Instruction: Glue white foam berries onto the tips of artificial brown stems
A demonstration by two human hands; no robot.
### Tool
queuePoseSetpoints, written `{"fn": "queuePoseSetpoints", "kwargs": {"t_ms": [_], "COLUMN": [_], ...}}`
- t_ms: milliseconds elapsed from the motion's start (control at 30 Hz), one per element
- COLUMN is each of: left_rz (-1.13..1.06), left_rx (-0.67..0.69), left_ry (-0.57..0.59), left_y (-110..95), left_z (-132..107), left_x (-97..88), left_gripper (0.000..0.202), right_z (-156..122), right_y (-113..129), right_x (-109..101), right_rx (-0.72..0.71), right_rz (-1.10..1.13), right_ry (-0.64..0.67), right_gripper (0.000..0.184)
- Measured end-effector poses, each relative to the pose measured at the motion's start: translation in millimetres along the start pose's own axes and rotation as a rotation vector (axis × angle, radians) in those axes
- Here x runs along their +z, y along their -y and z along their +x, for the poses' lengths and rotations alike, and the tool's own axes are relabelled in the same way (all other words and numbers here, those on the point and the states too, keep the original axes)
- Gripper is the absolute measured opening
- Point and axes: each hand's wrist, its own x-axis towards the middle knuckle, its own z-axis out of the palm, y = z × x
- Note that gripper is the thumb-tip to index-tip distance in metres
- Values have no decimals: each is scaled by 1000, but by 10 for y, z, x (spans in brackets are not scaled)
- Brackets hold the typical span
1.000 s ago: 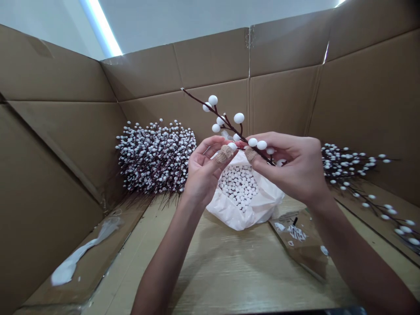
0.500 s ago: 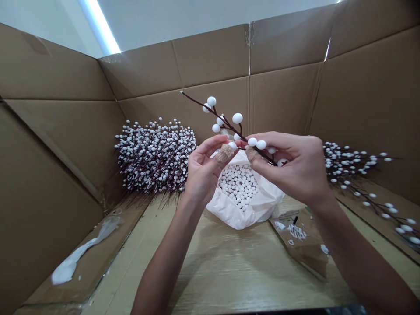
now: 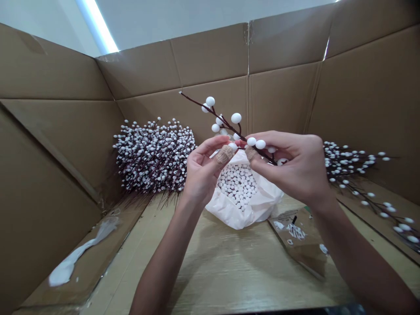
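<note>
While two hands (image 3: 201,175) (image 3: 293,168) pinch closed, left on one ball (image 3: 232,146), right on one branch (image 3: 232,128), one bag (image 3: 238,219) below

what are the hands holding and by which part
The right hand grips a dark branch along its lower visible stem; the left hand pinches a white ball between thumb and fingers.

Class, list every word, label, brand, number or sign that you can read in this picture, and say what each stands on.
Readable text: none.
Small cardboard piece: faint dark marks near its far edge may be print, but are too small and blurred to read.
White bag, white-berried branch, back cardboard wall: no lettering visible.
</note>
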Motion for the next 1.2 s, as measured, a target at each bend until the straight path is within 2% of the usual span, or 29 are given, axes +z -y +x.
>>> {"fn": "queuePoseSetpoints", "kwargs": {"t_ms": [333,567,1200], "left_rz": [50,61,54], "left_rx": [81,69,100], "left_ry": [13,18,-48], "left_y": [6,25,113], "left_z": [-18,-15,-31], "left_x": [51,32,73], "left_gripper": [13,14,15], "right_z": [0,14,35], "right_y": [-13,-42,-124], "right_x": [8,10,28], "right_rx": [-38,-7,-82], "right_rz": [-49,-3,-30], "right_ry": [-2,35,62], "right_gripper": [22,19,19]}}
